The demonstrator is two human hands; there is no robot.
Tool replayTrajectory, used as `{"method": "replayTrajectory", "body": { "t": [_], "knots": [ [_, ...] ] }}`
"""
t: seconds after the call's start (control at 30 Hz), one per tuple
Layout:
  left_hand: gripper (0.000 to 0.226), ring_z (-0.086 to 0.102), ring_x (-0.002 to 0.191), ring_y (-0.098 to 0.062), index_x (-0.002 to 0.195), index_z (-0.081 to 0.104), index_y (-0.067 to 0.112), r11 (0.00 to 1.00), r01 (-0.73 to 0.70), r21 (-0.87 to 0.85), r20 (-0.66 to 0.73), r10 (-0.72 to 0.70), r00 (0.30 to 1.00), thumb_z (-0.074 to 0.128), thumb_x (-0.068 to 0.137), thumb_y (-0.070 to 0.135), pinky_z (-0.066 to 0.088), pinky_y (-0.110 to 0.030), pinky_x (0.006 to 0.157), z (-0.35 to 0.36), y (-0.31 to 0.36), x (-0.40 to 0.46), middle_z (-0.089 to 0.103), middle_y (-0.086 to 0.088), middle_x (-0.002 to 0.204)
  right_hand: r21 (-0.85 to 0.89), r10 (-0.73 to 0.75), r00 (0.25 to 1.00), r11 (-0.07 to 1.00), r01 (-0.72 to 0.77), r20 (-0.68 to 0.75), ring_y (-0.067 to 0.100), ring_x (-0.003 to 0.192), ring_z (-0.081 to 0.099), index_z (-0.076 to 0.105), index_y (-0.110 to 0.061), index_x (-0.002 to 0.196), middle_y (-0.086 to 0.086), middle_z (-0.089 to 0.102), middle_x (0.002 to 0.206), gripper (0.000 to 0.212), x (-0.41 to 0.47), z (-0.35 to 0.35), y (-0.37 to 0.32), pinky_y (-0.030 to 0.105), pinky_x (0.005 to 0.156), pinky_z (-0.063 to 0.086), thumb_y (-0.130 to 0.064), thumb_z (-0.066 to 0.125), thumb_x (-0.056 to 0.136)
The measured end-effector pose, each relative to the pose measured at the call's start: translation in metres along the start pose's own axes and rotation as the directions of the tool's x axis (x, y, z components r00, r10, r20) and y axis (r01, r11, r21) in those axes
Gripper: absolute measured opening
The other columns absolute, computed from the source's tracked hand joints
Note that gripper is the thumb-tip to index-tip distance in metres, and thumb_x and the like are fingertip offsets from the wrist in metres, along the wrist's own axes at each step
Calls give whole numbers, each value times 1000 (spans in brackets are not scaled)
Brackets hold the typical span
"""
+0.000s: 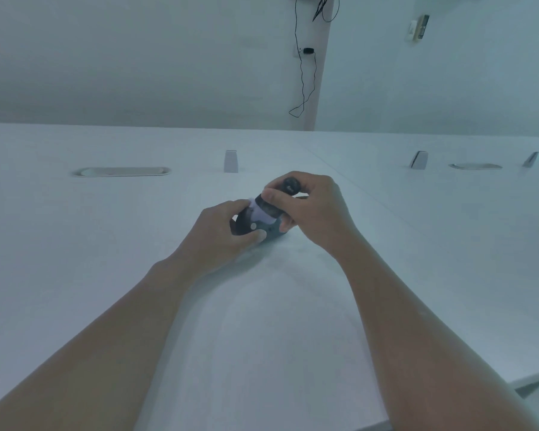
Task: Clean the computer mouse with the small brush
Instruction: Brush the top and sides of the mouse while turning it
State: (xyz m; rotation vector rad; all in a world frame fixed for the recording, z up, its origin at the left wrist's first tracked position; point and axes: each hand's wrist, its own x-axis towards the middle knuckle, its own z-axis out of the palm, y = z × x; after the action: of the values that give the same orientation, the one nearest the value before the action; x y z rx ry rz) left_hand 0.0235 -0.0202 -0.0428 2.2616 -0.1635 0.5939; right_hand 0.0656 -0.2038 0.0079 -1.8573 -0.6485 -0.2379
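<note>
A dark computer mouse (246, 227) rests on the white table (106, 244) near the middle of the head view. My left hand (221, 237) grips it from the left side, thumb on its near edge. My right hand (311, 206) holds a small brush (288, 186) with a round dark handle. Its pale bristles (263, 211) press down on the top of the mouse. My fingers hide much of the brush and the mouse's far side.
A long cable slot (122, 172) lies at the back left and a round one (475, 166) at the back right. Small white stands (231, 161) (419, 159) sit along the back. A black cable (307, 82) hangs on the wall.
</note>
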Motion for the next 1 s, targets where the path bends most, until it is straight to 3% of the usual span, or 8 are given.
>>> {"method": "replayTrajectory", "body": {
  "t": [0.1, 0.23, 0.4, 0.5, 0.67, 0.77, 0.83, 1.0],
  "knots": [
    [9, 49, 54, -2, 96, 68, 24, 1000, -4, 17, -7, 4, 1000, 73, 89, 21, 38, -12, 56, 0, -1, 0, 58, 19, 62, -4, 33, 999, 999, -33, -10, 27, 49, 66, 80, -10, 86, 12, 75, 70, 8, 2, -5, 2, 37, 59, 65, -18, 80, 88],
    [33, 65, 80, -8, 120, 67, 30, 999, 0, -40, 5, 0, 1000, 72, 88, 27, 48, -24, 75, 0, -2, 1, 67, 14, 100, -141, 31, 988, 989, -53, -153, 31, 55, 70, 77, -10, 76, 9, 74, 72, 12, 1, -6, 7, 37, 56, 59, -18, 78, 84],
    [45, 62, 104, -7, 121, 62, 32, 999, -36, -39, 17, 37, 999, 78, 80, 24, 53, -26, 89, -1, 2, -2, 63, 6, 116, -54, 94, 996, 994, -94, 2, 17, 47, 66, 80, -9, 82, 2, 69, 54, 14, 1, -3, 3, 28, 55, 61, -21, 81, 87],
    [52, 63, 106, -7, 120, 65, 28, 998, -47, -36, 20, 48, 999, 79, 70, 27, 54, -29, 92, -1, 1, -2, 64, 8, 115, -32, 143, 982, 990, -140, 121, 17, 48, 64, 79, -4, 85, 14, 71, 61, 18, -1, -4, 1, 23, 55, 58, -21, 81, 88],
    [58, 60, 99, 3, 123, 66, 26, 999, -29, 22, 1, 29, 1000, 76, 67, 36, 42, -6, 77, -3, 3, 0, 65, 8, 111, -208, 60, 977, 973, -103, -205, 28, 53, 70, 76, -2, 76, 8, 72, 62, 20, 4, 0, 8, 31, 51, 60, -20, 78, 85],
    [52, 62, 93, -6, 117, 68, 24, 999, -39, 13, 7, 39, 999, 76, 66, 33, 48, -15, 75, -2, 2, 0, 66, 3, 106, 5, 108, 994, 994, -108, -16, 20, 48, 67, 79, -6, 85, 12, 70, 58, 16, 1, 2, 1, 34, 61, 65, -22, 79, 88],
    [50, 62, 92, -5, 115, 70, 23, 999, -46, 2, 6, 46, 999, 77, 66, 31, 50, -19, 77, -2, 2, 0, 67, 3, 104, -29, 130, 988, 991, -128, 78, 16, 44, 62, 78, -3, 85, 11, 67, 55, 19, -1, 2, -1, 25, 54, 60, -22, 80, 89],
    [52, 61, 92, 4, 120, 69, 24, 998, -54, 16, -13, 54, 998, 86, 72, 16, 44, -5, 75, -3, -1, 1, 67, 7, 109, -272, 46, 978, 957, -101, -203, 27, 49, 55, 64, 8, 74, 19, 66, 64, 34, 4, 0, 6, 37, 51, 52, -23, 75, 84]
  ]
}}
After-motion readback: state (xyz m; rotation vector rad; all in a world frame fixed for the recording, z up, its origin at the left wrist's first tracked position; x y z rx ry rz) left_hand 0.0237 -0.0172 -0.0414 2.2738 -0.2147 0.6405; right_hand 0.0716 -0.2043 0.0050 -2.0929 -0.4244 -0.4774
